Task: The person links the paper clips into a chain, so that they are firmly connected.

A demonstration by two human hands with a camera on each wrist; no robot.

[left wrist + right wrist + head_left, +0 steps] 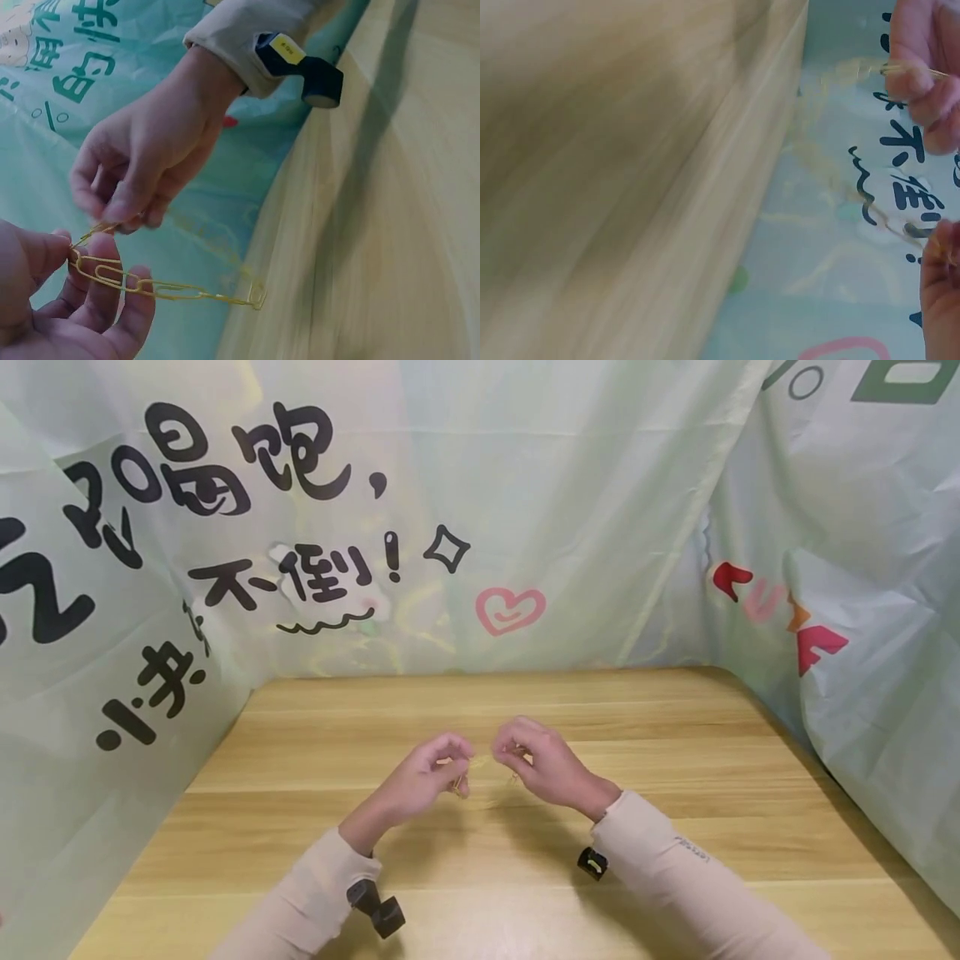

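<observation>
A chain of linked yellow paper clips (pixel 172 289) runs between the two hands, above the table. My left hand (pixel 427 781) pinches one part of it between thumb and index finger, and several links cross in front of its other fingers in the left wrist view. Opposite it, my right hand (pixel 547 766) pinches another part of the chain with curled fingers. A hanging stretch of chain appears blurred in the right wrist view, between the left hand (pixel 915 67) above and the right hand (pixel 939 292) below. The exact link under each fingertip is hard to make out.
The wooden table (pixel 480 852) extends beneath both hands. Behind it hangs a pale printed cloth (pixel 600 510) with black characters and a pink heart; more cloth covers both sides. Black camera mounts (pixel 375 908) are strapped near the sleeve cuffs.
</observation>
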